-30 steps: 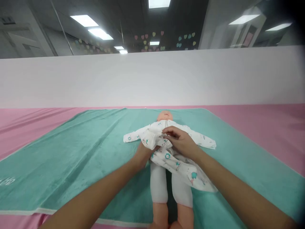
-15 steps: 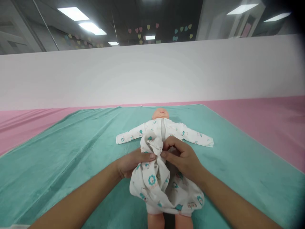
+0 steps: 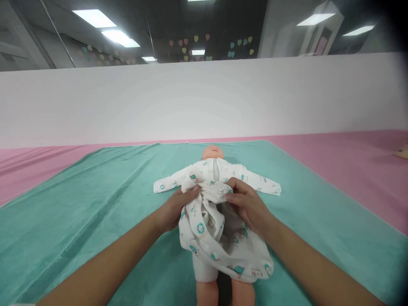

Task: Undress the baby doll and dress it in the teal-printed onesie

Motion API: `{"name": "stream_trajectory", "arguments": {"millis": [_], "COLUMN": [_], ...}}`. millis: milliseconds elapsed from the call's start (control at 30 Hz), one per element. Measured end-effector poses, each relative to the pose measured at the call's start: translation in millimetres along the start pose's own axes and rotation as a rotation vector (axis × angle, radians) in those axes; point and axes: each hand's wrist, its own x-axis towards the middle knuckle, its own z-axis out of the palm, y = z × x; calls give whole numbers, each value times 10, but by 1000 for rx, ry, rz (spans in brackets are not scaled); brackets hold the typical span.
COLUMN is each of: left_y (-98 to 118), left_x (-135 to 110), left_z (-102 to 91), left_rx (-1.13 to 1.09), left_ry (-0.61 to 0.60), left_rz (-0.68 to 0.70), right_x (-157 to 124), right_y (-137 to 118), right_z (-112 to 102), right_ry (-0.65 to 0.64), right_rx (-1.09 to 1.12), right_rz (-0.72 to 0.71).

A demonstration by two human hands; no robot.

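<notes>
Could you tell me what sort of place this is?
Probably a baby-care training room: a baby doll in a printed sleepsuit lies on a green blanket, with paper hearts further back.

A teal towel [image 3: 79,204] lies over a pink sheet [image 3: 350,165] before a white partition [image 3: 204,102].

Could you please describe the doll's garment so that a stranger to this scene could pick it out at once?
On the teal blanket lies a baby doll. Its white teal-flowered sleepsuit has outstretched sleeves, and the left hand and right hand lift its lower half.
</notes>
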Motion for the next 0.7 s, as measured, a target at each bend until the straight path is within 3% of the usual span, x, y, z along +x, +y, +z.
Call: {"name": "stream_trajectory", "arguments": {"millis": [300, 433, 567, 700], "left_y": [32, 29, 54, 85], "left_x": [-2, 42, 71, 37], "left_z": [46, 5, -37, -54], "left_rx": [-124, -206, -222, -252], "left_ry": [76, 152, 172, 103], "left_rz": [37, -5, -11, -29], "right_x": [22, 27, 10, -32], "right_y": [-65, -112, -211, -256], "right_z": [-94, -115, -96, -133], "right_ry": [57, 80, -136, -391], "right_rx": [326, 68, -365, -412], "right_rz": [42, 22, 141, 191]}}
